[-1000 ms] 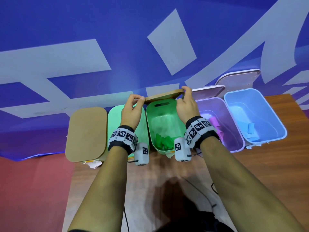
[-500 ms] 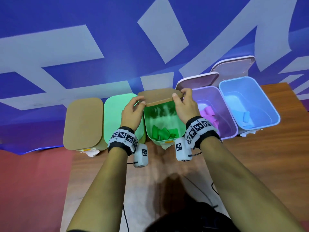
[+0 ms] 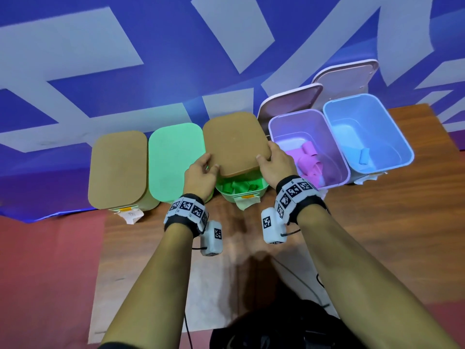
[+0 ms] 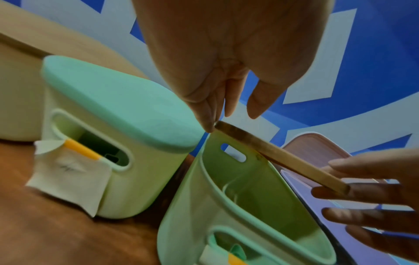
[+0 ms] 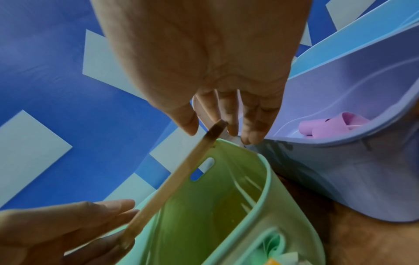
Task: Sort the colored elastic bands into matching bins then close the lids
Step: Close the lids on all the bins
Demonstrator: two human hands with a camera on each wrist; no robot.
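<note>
A tan wooden lid (image 3: 235, 143) lies tilted over the middle green bin (image 3: 261, 190), and its front edge stands a little above the rim. My left hand (image 3: 212, 167) pinches the lid's front left corner and my right hand (image 3: 263, 157) pinches the front right corner. Green bands (image 3: 239, 186) show in the gap under the lid. In the left wrist view my left fingertips (image 4: 211, 123) meet the lid's edge (image 4: 281, 156) above the green bin (image 4: 226, 206). The right wrist view has the lid edge (image 5: 176, 179) between my right thumb and fingers (image 5: 226, 125).
Left of the green bin stand a bin with a green lid (image 3: 176, 159) and one with a tan lid (image 3: 118, 170), both closed. To the right a purple bin (image 3: 337, 152) holds pink bands (image 3: 308, 157), and a blue bin (image 3: 402, 147) holds a blue band (image 3: 363, 156). Their lids stand up behind.
Both hands have swung the wooden lid down from nearly edge-on at the back of the green bin to almost flat over it. Most of the green bands are now covered.
</note>
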